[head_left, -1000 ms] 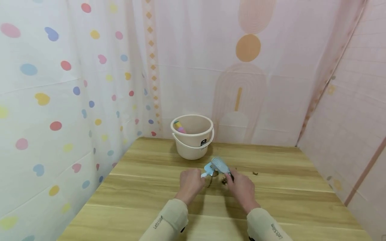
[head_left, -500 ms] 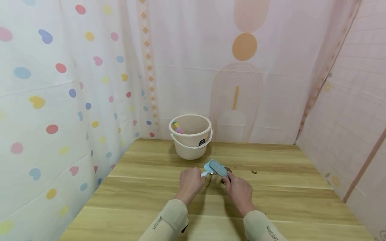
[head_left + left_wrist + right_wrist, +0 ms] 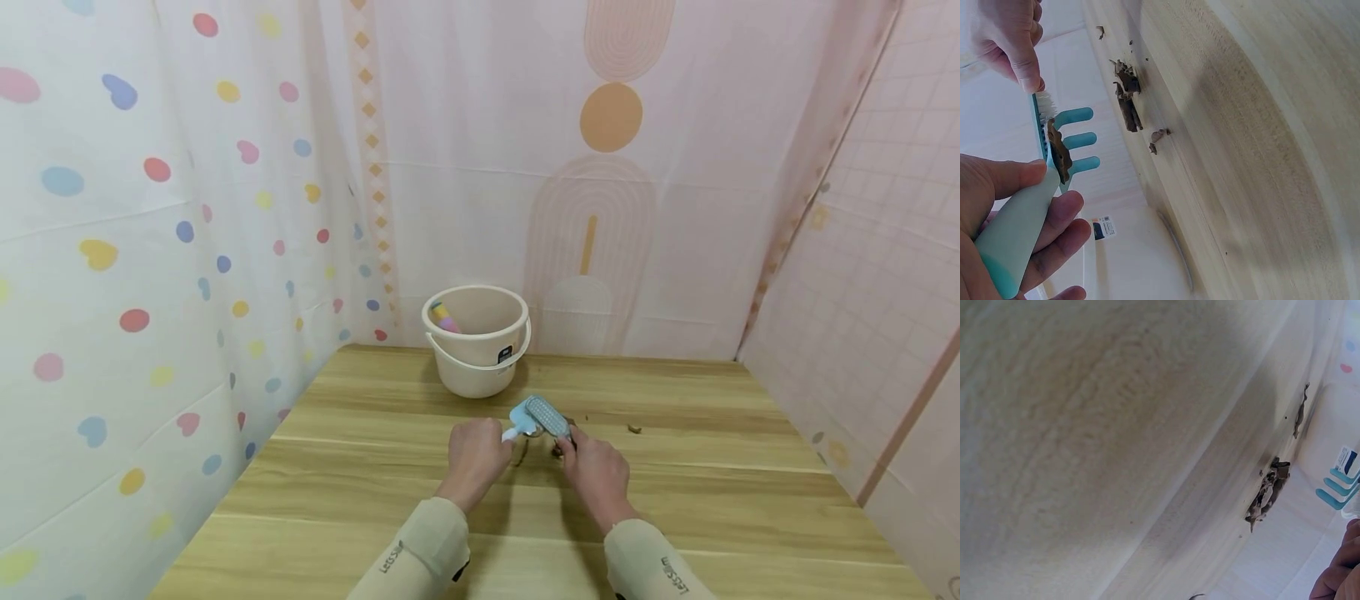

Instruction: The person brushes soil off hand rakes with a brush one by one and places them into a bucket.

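Observation:
My left hand (image 3: pixel 476 462) grips the pale handle of a small blue hand rake (image 3: pixel 1079 139) with three curved tines. A brown dried leaf (image 3: pixel 1059 150) lies against the rake's head. In my right hand (image 3: pixel 597 475) is a blue-backed brush (image 3: pixel 547 415), its white bristles (image 3: pixel 1046 105) pressed against the rake head and leaf. Both tools are above the table in front of the bucket. Under them, crumpled dried leaves (image 3: pixel 1127 115) lie on the wood. The right wrist view shows the rake's tines and curled fingers at its right edge.
A cream bucket (image 3: pixel 474 379) with a white handle stands behind the tools, holding a multicoloured stick-like thing (image 3: pixel 446 318). Another leaf scrap (image 3: pixel 634 429) lies to the right on the wooden table (image 3: pixel 675 517). Patterned curtains (image 3: pixel 465 200) enclose the back and sides.
The brush has moved left and down onto the rake head, then shifted slightly back to the right. The left hand and rake have hardly moved.

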Available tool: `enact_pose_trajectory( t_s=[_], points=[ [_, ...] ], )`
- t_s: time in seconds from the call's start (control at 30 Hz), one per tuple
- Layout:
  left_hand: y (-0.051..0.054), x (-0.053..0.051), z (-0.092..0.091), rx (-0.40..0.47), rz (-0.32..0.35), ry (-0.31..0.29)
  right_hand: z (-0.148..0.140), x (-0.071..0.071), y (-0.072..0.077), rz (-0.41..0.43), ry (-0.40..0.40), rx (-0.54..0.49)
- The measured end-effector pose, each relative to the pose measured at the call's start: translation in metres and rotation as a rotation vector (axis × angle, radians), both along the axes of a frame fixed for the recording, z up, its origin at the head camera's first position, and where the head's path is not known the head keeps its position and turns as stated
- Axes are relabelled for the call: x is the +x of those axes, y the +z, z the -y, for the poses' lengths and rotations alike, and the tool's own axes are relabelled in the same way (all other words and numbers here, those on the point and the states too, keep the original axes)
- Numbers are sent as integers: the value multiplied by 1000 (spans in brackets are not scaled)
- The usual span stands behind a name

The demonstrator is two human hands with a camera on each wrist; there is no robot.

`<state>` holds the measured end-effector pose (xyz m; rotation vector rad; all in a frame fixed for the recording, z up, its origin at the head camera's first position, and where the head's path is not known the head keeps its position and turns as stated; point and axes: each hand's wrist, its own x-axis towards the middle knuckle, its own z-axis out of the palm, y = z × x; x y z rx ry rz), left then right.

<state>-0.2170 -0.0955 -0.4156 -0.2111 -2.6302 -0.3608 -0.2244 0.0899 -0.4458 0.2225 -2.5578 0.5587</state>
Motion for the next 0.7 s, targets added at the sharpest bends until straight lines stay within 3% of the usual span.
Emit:
enact_pose_trajectory(
  t_s=[0.47,0.7],
  points=[
    [-1,1,1,-11,-13,2,-2,-4,0,25,-10,4],
    [0,1,-1,-2,-1,-2,-6,-6,2,87,-13,-13]
  ],
)
